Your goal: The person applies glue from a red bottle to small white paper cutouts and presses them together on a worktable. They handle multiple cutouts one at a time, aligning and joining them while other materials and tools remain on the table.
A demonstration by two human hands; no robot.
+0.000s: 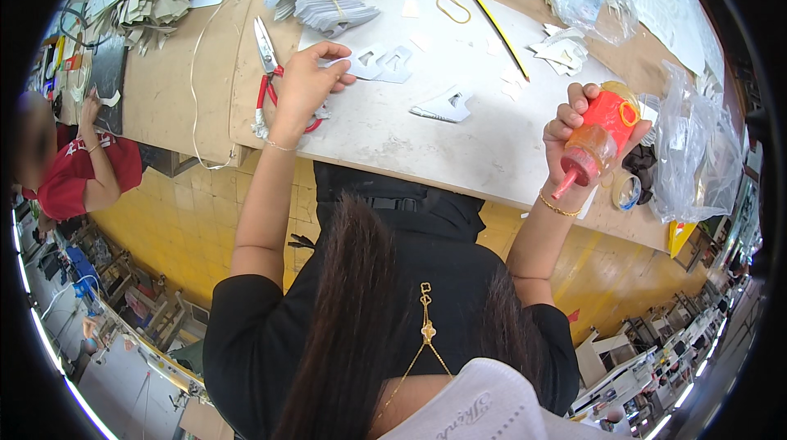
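Note:
My left hand [316, 83] is at the left part of the white work board [344, 141]. Its fingers and thumb close on the left end of a short overlapping row of light grey cut pieces [385, 64] with cut-out openings. One more grey cut piece [443, 104] lies apart, nearer to me. Raised at the right, my right hand [566, 124] wraps round a clear squeeze bottle [604, 132] with a red band and amber contents. Its red nozzle tilts down toward me. Red-handled scissors [267, 71] lie beside my left wrist, partly hidden by it.
Banded stacks of grey pieces [332, 7] stand at the back. A yellow-black pencil [500, 34], a rubber band [453, 9] and pale scraps [561, 48] lie on the board. Plastic bags [697, 145] and a tape roll [627, 192] are at right. A co-worker in red [90, 173] sits at left.

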